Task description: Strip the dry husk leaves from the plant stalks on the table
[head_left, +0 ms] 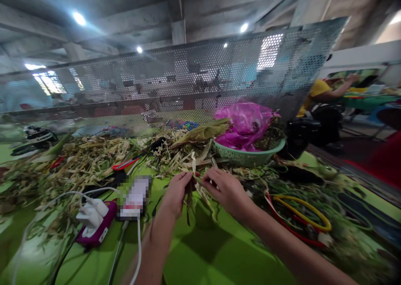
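My left hand [178,192] pinches a small bunch of dried husk strips [194,164] in front of me, over the green table [219,255]. A pale end sticks up above the fingers, and loose ends hang down below. Close by on the right, my right hand [227,190] has its fingers curled in and closed on the same strips. Just beyond the hands lies a heap of dry husks [163,160], with a large folded husk [203,132] on top.
A green basket [250,156] holding a pink plastic bag [246,124] stands behind my right hand. To the left lie a phone [135,195], a purple power strip [97,226] with cables, and a red cutter [125,164]. Yellow bands [303,208] lie right. A perforated screen [156,80] spans the back.
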Available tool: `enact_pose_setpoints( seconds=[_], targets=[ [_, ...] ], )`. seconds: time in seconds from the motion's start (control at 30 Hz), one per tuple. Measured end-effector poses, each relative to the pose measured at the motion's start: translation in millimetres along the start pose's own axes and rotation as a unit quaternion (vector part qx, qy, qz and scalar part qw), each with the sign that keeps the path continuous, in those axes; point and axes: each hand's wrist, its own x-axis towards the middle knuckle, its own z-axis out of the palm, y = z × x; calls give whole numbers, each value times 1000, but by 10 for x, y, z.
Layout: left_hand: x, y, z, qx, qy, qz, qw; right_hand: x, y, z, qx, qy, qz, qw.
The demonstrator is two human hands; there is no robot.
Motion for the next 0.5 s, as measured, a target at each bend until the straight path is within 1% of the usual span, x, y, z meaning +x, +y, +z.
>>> enact_pose_setpoints(
  seconds=[0.03,0.07,0.13,0.2,0.23,0.3,0.4,0.5],
  targets=[
    [-12,8,10,-10,-3,-7,1000,10,22,-1,68,1,38,997],
    [-25,13,23,-23,-6,-11,1000,19,44,3,135,-1,79,988],
    [-47,17,52,-43,-21,-13,999,32,84,26,246,-23,155,957],
    [-60,16,74,-50,-43,-12,998,37,115,63,313,-60,206,925],
    [-65,16,79,-48,-51,-11,997,39,126,81,330,-77,217,915],
    [-71,18,80,-34,-54,-9,998,43,143,105,341,-89,214,911],
    [-78,23,75,-14,-40,-1,999,53,151,99,341,-62,198,917],
    [-76,16,78,-29,-34,-17,999,60,152,76,345,-42,211,914]
  ],
)
